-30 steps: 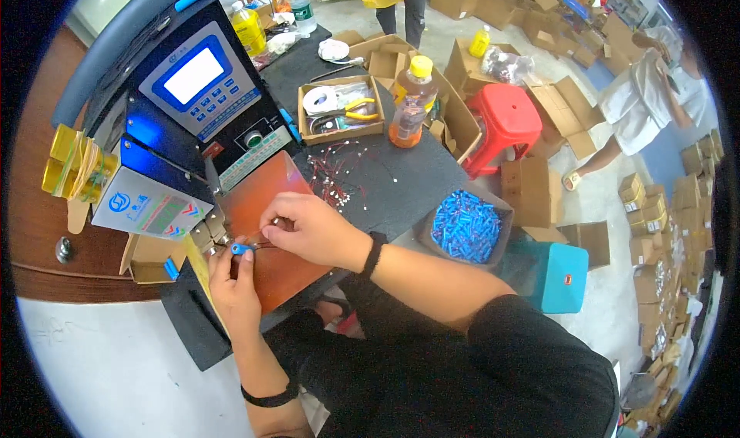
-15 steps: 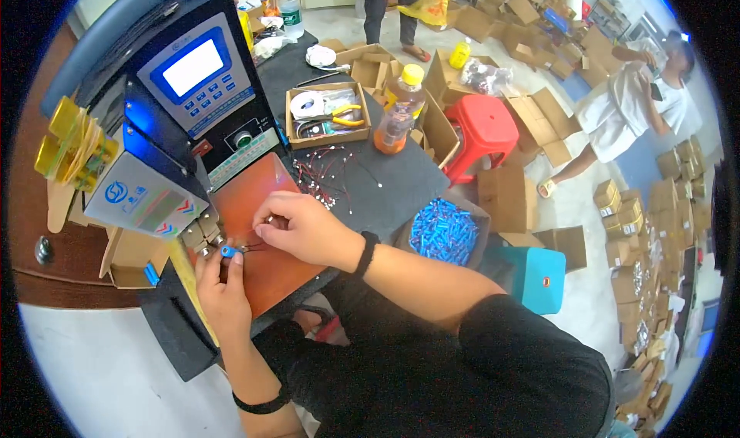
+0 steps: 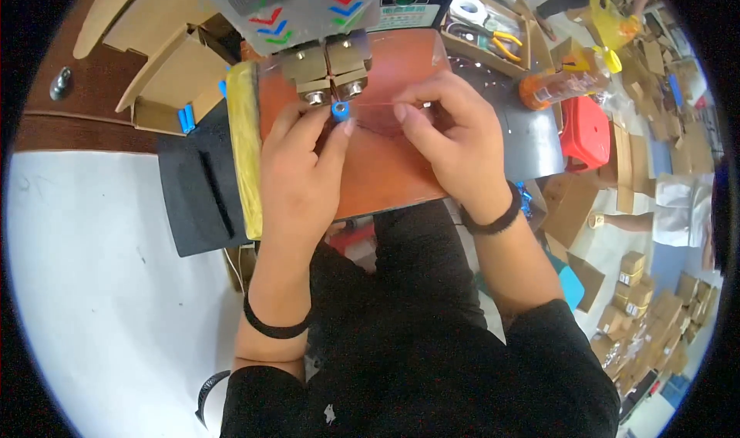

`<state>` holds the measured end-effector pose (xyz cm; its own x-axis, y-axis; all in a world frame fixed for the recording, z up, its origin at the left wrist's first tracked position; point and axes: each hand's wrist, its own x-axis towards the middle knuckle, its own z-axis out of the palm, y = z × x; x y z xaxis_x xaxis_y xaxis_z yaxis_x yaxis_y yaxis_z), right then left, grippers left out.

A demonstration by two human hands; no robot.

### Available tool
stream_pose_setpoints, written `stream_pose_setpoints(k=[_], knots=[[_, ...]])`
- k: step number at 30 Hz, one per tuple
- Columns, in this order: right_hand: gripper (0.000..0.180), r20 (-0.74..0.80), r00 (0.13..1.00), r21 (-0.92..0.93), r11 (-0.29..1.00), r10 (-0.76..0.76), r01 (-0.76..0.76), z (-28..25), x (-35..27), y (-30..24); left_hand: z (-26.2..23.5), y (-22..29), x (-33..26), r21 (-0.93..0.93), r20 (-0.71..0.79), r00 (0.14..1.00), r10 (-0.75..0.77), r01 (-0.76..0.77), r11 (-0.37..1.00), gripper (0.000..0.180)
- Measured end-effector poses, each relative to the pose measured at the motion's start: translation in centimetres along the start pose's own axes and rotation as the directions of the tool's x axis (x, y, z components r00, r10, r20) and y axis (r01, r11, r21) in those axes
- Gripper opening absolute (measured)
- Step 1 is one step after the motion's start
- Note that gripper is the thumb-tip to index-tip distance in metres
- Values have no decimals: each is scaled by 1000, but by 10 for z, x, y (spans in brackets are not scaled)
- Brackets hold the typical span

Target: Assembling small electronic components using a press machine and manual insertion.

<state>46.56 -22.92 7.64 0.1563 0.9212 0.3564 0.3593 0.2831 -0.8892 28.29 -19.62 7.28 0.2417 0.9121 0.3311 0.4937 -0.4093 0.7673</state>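
Between the thumb and fingers of my left hand (image 3: 299, 172) is a small blue cylindrical battery (image 3: 341, 114), its round metal end facing up. It sits right at the tips of the two copper-coloured electrodes of a spot welder (image 3: 330, 66); whether they touch it I cannot tell. My right hand (image 3: 462, 141) pinches a thin reddish wire (image 3: 376, 104) that runs left toward the battery. The wire's far end is too small to make out. Both hands are over an orange-brown work mat (image 3: 401, 177).
A yellow-wrapped bar (image 3: 248, 153) edges the mat's left side. Beyond it, an open cardboard box (image 3: 166, 91) holds a few blue batteries. A box with tape and yellow-handled pliers (image 3: 505, 46), an orange drink bottle (image 3: 566, 79) and a red stool (image 3: 586, 133) stand to the right.
The view has swung down and closer over the work. My right hand has drawn away from the battery to the right with the wire; my left hand keeps the battery at the electrodes.
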Motion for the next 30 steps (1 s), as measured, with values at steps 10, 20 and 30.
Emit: stream_pose_setpoints(k=[10,20,30], knots=[[9,-14,926,-318,880,-377,353,8,4,4,-3,2,-3,71,74,995,-61,56,996,27],[11,-11,920,-348,864,-393,365,9,2,4,2,2,-1,1,16,1000,9,-9,1000,19],[10,18,895,-379,825,-446,419,10,5,10,2,1,1,41,24,999,35,-36,999,20]])
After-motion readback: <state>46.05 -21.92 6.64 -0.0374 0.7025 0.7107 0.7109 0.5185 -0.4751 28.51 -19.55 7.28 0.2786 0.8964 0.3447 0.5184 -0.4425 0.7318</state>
